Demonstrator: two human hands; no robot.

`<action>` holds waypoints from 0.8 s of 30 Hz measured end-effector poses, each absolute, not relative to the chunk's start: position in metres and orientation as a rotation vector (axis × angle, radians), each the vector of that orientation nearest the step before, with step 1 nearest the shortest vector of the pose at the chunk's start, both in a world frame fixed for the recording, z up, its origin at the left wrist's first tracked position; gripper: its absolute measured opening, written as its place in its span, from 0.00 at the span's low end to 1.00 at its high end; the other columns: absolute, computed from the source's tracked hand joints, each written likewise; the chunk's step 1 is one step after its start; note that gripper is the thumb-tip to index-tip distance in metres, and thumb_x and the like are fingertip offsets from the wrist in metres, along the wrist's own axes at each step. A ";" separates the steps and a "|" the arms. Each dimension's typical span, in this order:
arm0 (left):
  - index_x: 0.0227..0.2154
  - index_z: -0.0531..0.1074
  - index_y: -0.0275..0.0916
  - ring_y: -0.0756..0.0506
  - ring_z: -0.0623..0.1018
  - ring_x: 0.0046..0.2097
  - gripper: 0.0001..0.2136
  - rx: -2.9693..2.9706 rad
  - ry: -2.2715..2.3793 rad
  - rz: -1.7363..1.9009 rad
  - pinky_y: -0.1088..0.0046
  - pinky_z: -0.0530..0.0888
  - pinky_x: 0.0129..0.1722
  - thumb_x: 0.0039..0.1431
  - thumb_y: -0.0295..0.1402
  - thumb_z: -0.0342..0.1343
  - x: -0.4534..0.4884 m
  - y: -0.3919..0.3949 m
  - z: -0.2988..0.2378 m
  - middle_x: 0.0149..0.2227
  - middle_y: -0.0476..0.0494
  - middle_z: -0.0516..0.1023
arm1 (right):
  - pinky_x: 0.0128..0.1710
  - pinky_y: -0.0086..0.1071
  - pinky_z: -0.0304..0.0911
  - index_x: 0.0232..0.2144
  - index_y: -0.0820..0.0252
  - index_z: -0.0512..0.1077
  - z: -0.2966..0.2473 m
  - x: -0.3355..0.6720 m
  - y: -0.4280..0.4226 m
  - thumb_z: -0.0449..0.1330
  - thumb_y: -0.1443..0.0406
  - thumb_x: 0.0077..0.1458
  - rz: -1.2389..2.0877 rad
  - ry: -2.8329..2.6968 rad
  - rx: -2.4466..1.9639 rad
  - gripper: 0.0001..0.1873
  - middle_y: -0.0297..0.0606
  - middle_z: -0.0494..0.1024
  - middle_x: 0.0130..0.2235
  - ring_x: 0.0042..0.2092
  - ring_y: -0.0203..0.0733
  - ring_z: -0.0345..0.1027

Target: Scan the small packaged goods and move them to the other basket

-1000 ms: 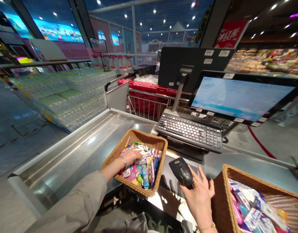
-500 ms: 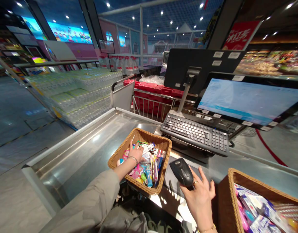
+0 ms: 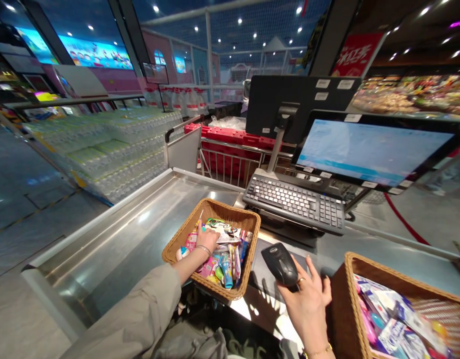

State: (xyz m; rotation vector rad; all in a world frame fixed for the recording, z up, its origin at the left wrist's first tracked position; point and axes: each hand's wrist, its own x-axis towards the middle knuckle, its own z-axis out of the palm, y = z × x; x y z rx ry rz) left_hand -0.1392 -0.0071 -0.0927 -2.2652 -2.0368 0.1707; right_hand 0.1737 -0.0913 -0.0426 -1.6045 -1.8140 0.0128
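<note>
My left hand [image 3: 207, 238] reaches into a wicker basket [image 3: 230, 214] full of several small colourful packets [image 3: 224, 254], fingers curled down among the packets near a white wrapper [image 3: 224, 232]; what they grip is hidden. My right hand [image 3: 307, 299] holds a black barcode scanner [image 3: 279, 263] above the dark counter, fingers spread around its handle. A beige sleeve covers my left arm, with a bracelet at the wrist.
A second wicker basket [image 3: 349, 299] with packets stands at the right. Behind are a keyboard [image 3: 293, 202], a touchscreen monitor [image 3: 368, 149] and a steel checkout counter [image 3: 140, 224]. A cart with red crates [image 3: 233, 137] and stacked water bottles [image 3: 110, 149] lie beyond.
My left hand has shifted a little within the left basket among the packets. My right hand stays on the scanner. The view has swung slightly.
</note>
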 end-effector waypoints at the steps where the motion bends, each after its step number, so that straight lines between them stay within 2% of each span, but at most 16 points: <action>1: 0.34 0.78 0.43 0.38 0.77 0.45 0.09 -2.265 -2.033 0.170 0.37 0.36 0.63 0.55 0.41 0.62 -0.139 -0.007 -0.092 0.36 0.44 0.81 | 0.61 0.60 0.38 0.32 0.51 0.77 -0.043 0.173 -0.091 0.55 0.51 0.51 0.015 -1.812 -1.605 0.16 0.36 0.79 0.48 0.61 0.57 0.58; 9: 0.38 0.77 0.40 0.34 0.76 0.48 0.16 -2.248 -1.973 0.181 0.33 0.35 0.62 0.52 0.45 0.63 -0.134 -0.014 -0.090 0.39 0.38 0.81 | 0.61 0.61 0.37 0.32 0.51 0.77 -0.041 0.173 -0.092 0.55 0.52 0.51 0.024 -1.819 -1.604 0.15 0.36 0.79 0.49 0.61 0.57 0.58; 14: 0.32 0.77 0.40 0.38 0.78 0.42 0.07 -2.278 -1.891 0.193 0.33 0.31 0.62 0.58 0.37 0.57 -0.132 -0.014 -0.095 0.30 0.44 0.81 | 0.61 0.61 0.37 0.33 0.51 0.77 -0.042 0.174 -0.092 0.55 0.53 0.51 0.015 -1.822 -1.602 0.15 0.36 0.79 0.49 0.61 0.57 0.58; 17: 0.30 0.76 0.39 0.40 0.78 0.38 0.09 -2.290 -1.849 0.193 0.33 0.30 0.61 0.61 0.32 0.53 -0.133 -0.013 -0.099 0.28 0.45 0.80 | 0.61 0.61 0.37 0.34 0.51 0.76 -0.042 0.174 -0.092 0.55 0.53 0.50 -0.002 -1.813 -1.596 0.15 0.36 0.79 0.49 0.61 0.57 0.58; 20: 0.32 0.75 0.38 0.41 0.78 0.37 0.08 -2.276 -1.791 0.176 0.31 0.30 0.61 0.61 0.30 0.51 -0.133 -0.013 -0.101 0.28 0.45 0.79 | 0.61 0.60 0.36 0.34 0.51 0.76 -0.043 0.175 -0.092 0.56 0.54 0.49 -0.012 -1.799 -1.597 0.14 0.36 0.79 0.49 0.62 0.57 0.58; 24: 0.36 0.73 0.37 0.39 0.78 0.41 0.06 -2.278 -1.713 0.129 0.29 0.32 0.59 0.60 0.27 0.50 -0.130 -0.015 -0.102 0.28 0.43 0.80 | 0.61 0.60 0.37 0.34 0.51 0.76 -0.043 0.176 -0.092 0.55 0.54 0.50 -0.005 -1.812 -1.593 0.15 0.36 0.79 0.49 0.62 0.57 0.58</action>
